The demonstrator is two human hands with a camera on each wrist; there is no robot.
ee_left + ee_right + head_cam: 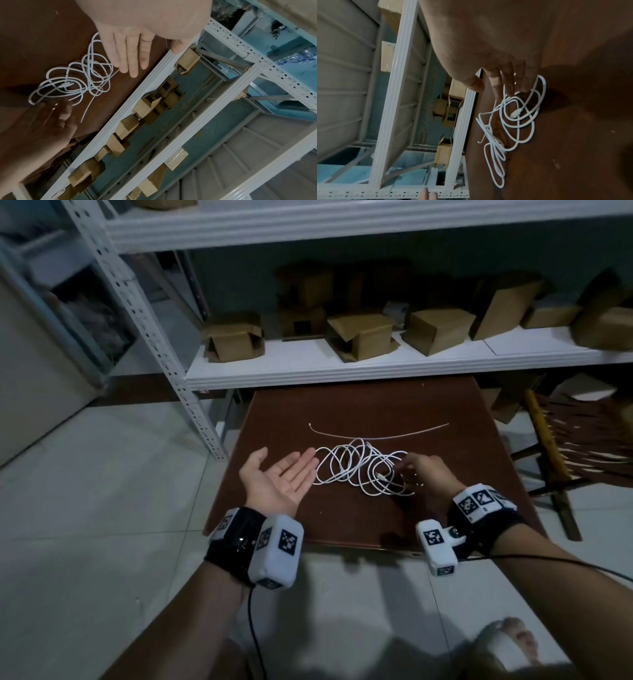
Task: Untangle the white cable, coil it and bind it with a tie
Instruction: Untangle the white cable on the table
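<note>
A tangled white cable [356, 470] lies in loose loops on the brown table [342, 518], one plug [379, 475] inside the right loops. Just beyond it lies a thin white tie [376, 434], slightly curved. My left hand [291, 470] is palm up with straight fingers, its fingertips at the tangle's left edge and holding nothing. My right hand [414, 470], blurred, reaches into the right loops. In the right wrist view its fingers [510, 83] are straight on the cable [513, 121], thumb apart. The left wrist view shows the cable [73, 83], the tie [91, 105] and flat fingers [130, 56].
A white metal shelf [342, 368] with several cardboard boxes [363, 337] stands right behind the table. Its perforated upright [164, 354] rises at the table's far left corner. A wooden slatted frame [561, 453] stands on the tiled floor at the right.
</note>
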